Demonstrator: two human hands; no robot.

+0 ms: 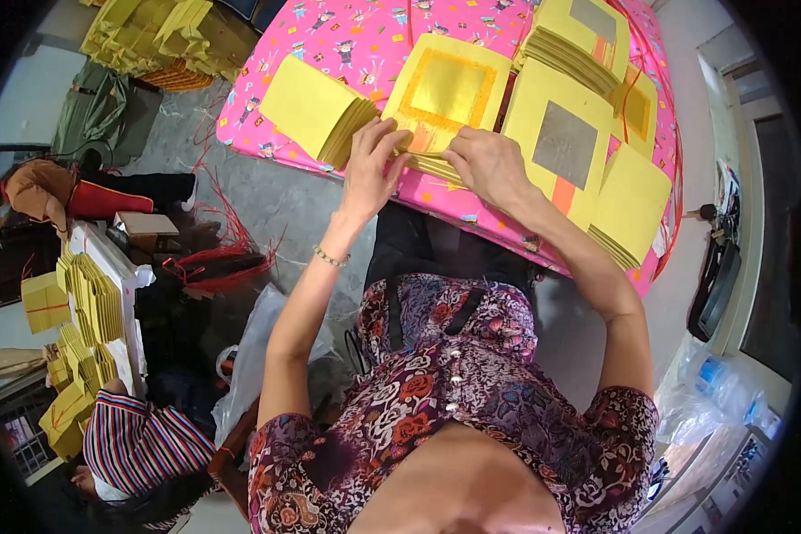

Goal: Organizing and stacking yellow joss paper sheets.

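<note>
Right in front of me lies a stack of yellow joss paper (447,89), its top sheet bearing a gold foil square and an orange stripe. My left hand (371,165) pinches the left part of the near edge between thumb and fingers. Closed on the same edge, farther right, is my right hand (492,165). The paper edge between them looks slightly raised or folded. To the left sits a plain yellow stack (313,102), fanned along its side. On the right, another stack (556,133) shows a silver square, and a plain folded stack (632,205) leans beside it.
The stacks rest on a table with a pink patterned cover (280,40). Red string (676,205) hangs along its right edge, and more red string (227,258) lies on the floor. Two people sit at left near yellow paper bundles (89,294). A clear plastic bag (256,356) stands beside me.
</note>
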